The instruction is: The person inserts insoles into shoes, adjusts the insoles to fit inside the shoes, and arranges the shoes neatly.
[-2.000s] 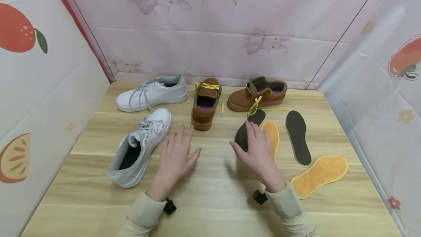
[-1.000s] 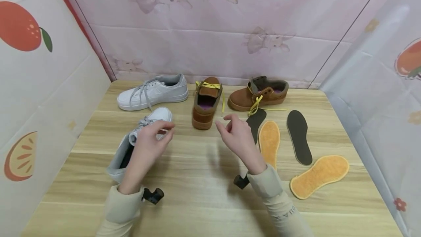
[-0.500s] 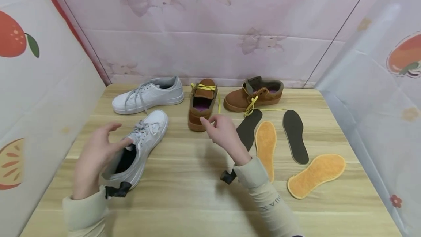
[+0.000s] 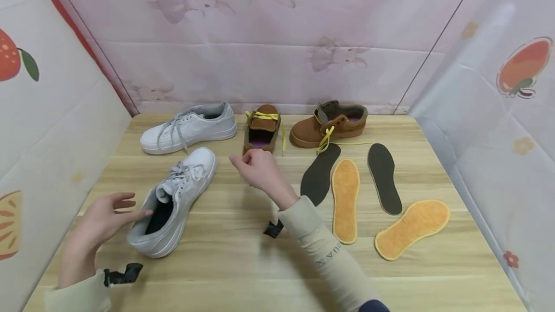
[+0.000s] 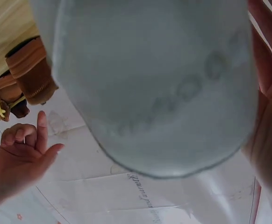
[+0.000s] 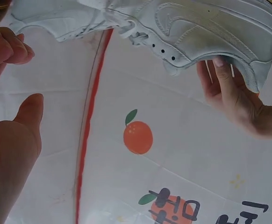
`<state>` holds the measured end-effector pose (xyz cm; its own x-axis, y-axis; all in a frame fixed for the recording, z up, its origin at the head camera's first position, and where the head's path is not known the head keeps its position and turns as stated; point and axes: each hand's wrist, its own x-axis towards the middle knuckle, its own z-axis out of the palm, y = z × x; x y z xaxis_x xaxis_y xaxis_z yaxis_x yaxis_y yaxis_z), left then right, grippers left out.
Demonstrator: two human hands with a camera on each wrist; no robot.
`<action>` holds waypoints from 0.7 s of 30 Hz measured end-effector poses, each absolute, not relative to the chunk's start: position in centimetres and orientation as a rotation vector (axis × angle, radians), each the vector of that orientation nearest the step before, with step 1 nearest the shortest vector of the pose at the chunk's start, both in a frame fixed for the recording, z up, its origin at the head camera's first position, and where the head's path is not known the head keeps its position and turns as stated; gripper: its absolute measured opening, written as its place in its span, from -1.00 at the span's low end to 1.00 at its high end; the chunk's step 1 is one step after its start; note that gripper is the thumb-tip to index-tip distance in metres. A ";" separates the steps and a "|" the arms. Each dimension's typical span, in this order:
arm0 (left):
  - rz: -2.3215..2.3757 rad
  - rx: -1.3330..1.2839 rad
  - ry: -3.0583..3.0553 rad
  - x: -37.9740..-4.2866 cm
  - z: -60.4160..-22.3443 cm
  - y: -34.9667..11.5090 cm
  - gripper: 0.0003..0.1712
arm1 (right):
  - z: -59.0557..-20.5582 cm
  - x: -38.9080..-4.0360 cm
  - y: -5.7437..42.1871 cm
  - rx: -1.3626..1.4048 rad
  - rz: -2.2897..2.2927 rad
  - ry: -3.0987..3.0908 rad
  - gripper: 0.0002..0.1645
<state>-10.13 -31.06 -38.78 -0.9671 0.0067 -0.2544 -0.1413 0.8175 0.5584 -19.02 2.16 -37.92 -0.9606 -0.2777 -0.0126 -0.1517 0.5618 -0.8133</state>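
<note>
A white lace-up sneaker [image 4: 195, 177] stands at the left front, toe pointing away to the right. My left hand [image 4: 101, 220] is at its heel end, thumb tip overlapping the collar and fingers loosely bent on the outer side. In the left wrist view the sneaker's pale heel [image 5: 159, 93] fills the middle, close to the lens. My right hand [image 4: 262, 172] hovers over the middle of the table, fingers loosely bent with nothing in them. It partly covers the heel of a brown shoe with yellow laces [image 4: 264, 124].
A second white sneaker [image 4: 191, 129] lies behind the first. Another brown shoe [image 4: 329, 126] stands at the back right, its yellow lace trailing. Two dark insoles [image 4: 383, 177] and two orange fuzzy insoles [image 4: 345, 201] lie on the right. Printed cloth walls [image 4: 260, 71] enclose the table.
My left hand has moved left and toward me, across the front sneaker to its heel. The right hand has shifted left from above the insoles, its fingers now more bent.
</note>
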 end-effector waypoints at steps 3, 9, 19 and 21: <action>0.883 -0.150 2.715 -10.0 -39.1 -31.3 0.01 | -38.1 -19.1 1.2 -0.364 -1.337 2.644 -0.48; 0.942 -0.259 2.632 -10.2 -39.3 -31.0 -0.11 | -39.2 -18.3 -0.8 -0.375 -1.302 2.556 -0.44; 0.997 -0.214 2.660 -10.4 -39.5 -30.6 -0.24 | -41.3 -17.4 -2.8 -0.417 -1.296 2.476 -0.33; 1.021 -0.200 2.649 -10.5 -39.5 -30.5 -0.24 | -41.5 -17.1 -3.4 -0.455 -1.262 2.485 -0.29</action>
<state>-10.46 -30.55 -39.50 -0.9470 -0.0232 -0.3203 -0.2322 0.7385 0.6330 -17.08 -3.37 -41.47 -0.8994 -0.4160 -0.1345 -0.1367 0.5597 -0.8173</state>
